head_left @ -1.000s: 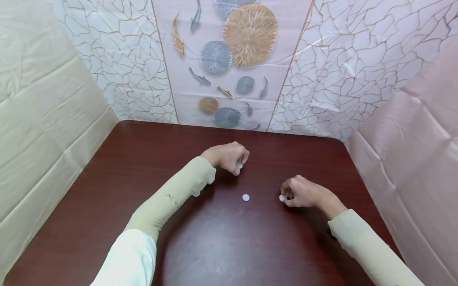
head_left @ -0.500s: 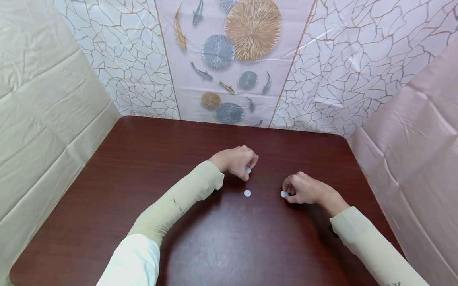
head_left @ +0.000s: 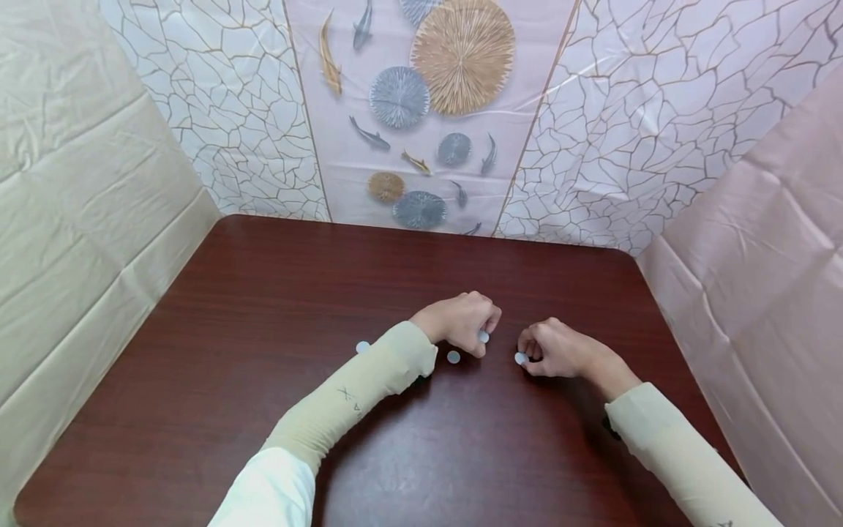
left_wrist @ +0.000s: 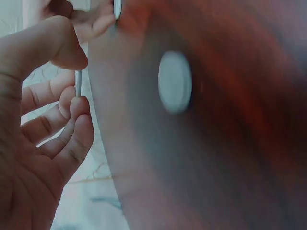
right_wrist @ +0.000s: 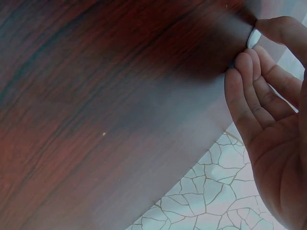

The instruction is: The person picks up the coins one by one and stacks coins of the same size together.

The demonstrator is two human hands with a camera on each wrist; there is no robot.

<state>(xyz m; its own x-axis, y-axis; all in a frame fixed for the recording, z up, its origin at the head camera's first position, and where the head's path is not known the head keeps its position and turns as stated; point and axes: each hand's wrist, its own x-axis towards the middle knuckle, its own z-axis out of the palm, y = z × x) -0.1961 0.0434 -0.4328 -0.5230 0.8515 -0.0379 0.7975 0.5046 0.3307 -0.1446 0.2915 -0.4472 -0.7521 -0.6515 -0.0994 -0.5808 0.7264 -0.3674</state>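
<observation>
My left hand [head_left: 463, 320] pinches a small white disc [head_left: 484, 337] between thumb and fingertips, just above the table. The left wrist view shows that disc [left_wrist: 78, 84] edge-on. Across a short gap, my right hand [head_left: 558, 350] holds another white disc [head_left: 521, 358] by thumb and fingers, low at the tabletop; in the right wrist view this disc [right_wrist: 253, 38] is partly covered by the fingers. A third disc [head_left: 454, 357] lies flat just below the left wrist, apart from both hands. Farther left, one more disc [head_left: 363, 347] lies against the outline of the left sleeve.
The dark reddish-brown table [head_left: 197, 351] has rounded far corners. A patterned cloth wall [head_left: 421, 146] stands behind it, with pale cloth walls [head_left: 85, 241] at the sides. The left sleeve [head_left: 356, 388] crosses over the table's middle.
The left hand has moved right and nearer to me with its disc, toward the right hand. The leftmost disc shows again from behind the sleeve. The right hand stays in place.
</observation>
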